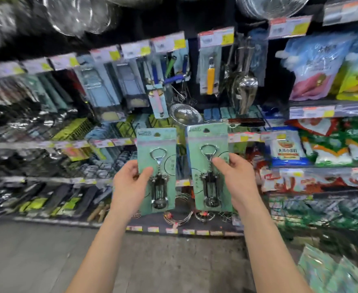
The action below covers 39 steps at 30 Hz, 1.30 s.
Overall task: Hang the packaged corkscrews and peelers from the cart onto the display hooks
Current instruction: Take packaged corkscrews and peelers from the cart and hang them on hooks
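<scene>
I hold up two green-carded corkscrew packages side by side in front of the shelves. My left hand [129, 182] pinches the left corkscrew package [157, 153] at its left edge, thumb on the front. My right hand [235, 176] pinches the right corkscrew package [208, 149] at its right edge. Both cards stand upright with the hang holes on top. Above them, display hooks [180, 81] carry packaged kitchen tools under price tags. More green packages [326, 271] lie in the cart at the lower right.
Steel ladles [245, 89] and a strainer [184, 115] hang at the middle. Food bags [321, 66] fill the shelves on the right. The cart's dark wire rim [321, 227] stands at right. Low shelves of utensils run along the left above grey floor [47, 254].
</scene>
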### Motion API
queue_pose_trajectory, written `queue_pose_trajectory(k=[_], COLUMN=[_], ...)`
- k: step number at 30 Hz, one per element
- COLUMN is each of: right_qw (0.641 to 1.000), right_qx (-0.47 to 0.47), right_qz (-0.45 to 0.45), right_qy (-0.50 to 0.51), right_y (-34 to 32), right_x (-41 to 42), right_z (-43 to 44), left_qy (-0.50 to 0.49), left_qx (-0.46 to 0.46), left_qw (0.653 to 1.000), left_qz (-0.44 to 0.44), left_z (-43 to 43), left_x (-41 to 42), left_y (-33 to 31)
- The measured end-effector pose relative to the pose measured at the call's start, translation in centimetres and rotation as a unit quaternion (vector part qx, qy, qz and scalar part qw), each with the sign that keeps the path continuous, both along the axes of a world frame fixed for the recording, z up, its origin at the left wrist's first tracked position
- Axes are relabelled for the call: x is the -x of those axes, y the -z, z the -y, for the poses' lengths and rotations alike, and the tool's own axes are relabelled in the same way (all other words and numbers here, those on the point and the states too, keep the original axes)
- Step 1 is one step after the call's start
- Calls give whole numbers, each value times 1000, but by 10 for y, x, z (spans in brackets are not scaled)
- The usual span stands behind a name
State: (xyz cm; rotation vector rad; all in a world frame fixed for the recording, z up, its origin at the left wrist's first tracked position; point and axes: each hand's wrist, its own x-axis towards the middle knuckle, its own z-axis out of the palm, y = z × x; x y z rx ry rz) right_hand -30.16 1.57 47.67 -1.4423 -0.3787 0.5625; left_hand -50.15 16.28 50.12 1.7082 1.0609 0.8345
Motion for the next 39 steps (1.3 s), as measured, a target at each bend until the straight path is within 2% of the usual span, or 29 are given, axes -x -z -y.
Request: queue_pose_trajectory(k=[7, 9, 15, 22, 29, 39], right_qw=[993, 990, 983, 975, 968, 971], right_qx=[-10, -12, -36, -64, -39, -31], right_qz=[67, 98, 116, 153, 184, 140], right_qy=[-96, -105, -136, -149, -163, -191], right_y=[-36, -50, -86, -95, -97, -99], right_x=[77, 106, 193, 264, 303, 328], right_z=[-89, -120, -212, -324, -409, -545], left_qy=[-65, -68, -100, -116, -140, -150], left_qx=[-19, -39, -74, -82, -72, -41], left_qw=[996, 995, 991, 987, 983, 979], left_qz=[51, 54, 51, 81, 90, 129], left_z=[-55, -76, -156, -240, -315, -424], left_x=[92, 123, 212, 294, 340, 349], left_y=[-19, -28, -53, -66, -63, -62])
